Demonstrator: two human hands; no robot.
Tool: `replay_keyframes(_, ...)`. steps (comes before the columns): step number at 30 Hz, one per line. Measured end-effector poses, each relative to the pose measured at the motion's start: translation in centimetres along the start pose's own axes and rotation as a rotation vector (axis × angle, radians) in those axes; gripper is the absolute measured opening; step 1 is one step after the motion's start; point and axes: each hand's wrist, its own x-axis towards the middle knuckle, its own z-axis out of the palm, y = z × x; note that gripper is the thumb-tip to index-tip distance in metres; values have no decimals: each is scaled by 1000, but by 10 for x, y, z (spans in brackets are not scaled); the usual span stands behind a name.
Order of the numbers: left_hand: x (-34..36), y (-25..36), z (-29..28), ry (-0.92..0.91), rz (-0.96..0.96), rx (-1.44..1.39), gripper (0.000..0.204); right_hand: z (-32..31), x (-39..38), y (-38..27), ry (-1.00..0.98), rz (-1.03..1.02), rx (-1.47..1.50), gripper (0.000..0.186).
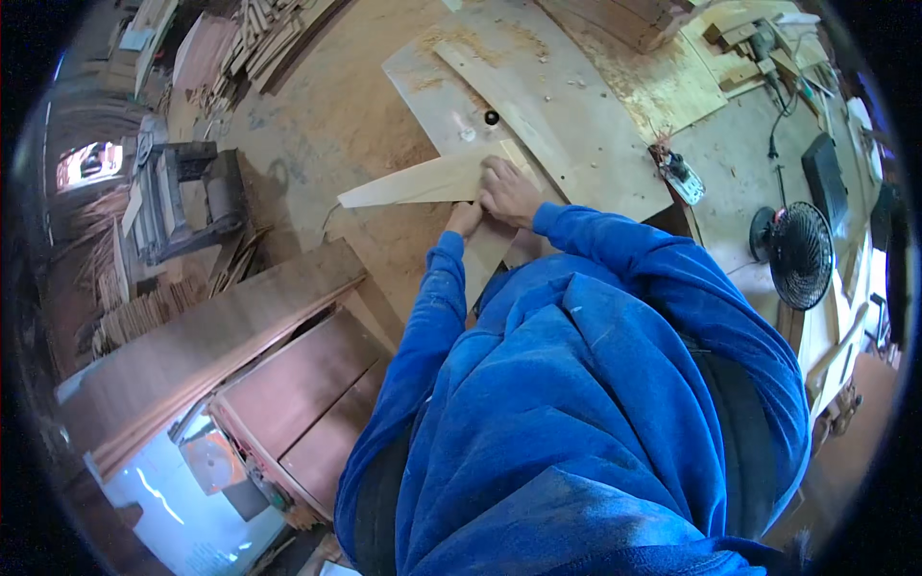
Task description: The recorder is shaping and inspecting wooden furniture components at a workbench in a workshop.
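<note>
A pale wooden board [418, 180], wide at its right end and narrowing toward the left, lies partly on a white table [600, 134] and juts out past its edge. My right hand [511, 195] is closed over the wide end, its fingers bent on the top face. Close beside it, my left hand [466, 219] grips the near edge; its fingertips are partly hidden. Beyond the board, a long pale strip [509, 110] lies across the table. A round black piece [492, 117] stands next to this strip.
Sawdust covers the floor [331, 106] on the left. A small black fan [802, 254] and a corded power tool [764, 43] are on the right-hand bench. A wooden cabinet [312, 384] is at lower left, with a grey machine [182, 202] and stacked wood strips [149, 317] beyond.
</note>
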Motion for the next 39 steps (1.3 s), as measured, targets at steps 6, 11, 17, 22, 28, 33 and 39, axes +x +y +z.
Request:
replay_keyframes(6,13,-12,-21,-308,440,-305,46,12,13,23,172,-44,-158,49)
replay_keyframes(11,-5,61,-5,247,118,-1205,42,14,18,24,173,-58,-153,50)
replay_keyframes(17,-14,95,9,645,125,-995,52,12,31,28,143,-42,-151,47)
replay_keyframes(22,-9,113,2,683,27,-942,56,14,48,39,128,-56,-130,43)
replay_keyframes(28,4,100,-2,682,-17,-941,53,18,53,42,89,-76,-110,42)
replay_keyframes(33,2,104,-2,637,-6,-975,56,21,54,49,74,-65,-109,44)
replay_keyframes(39,-16,132,2,741,36,-850,56,23,55,48,99,-19,-67,45)
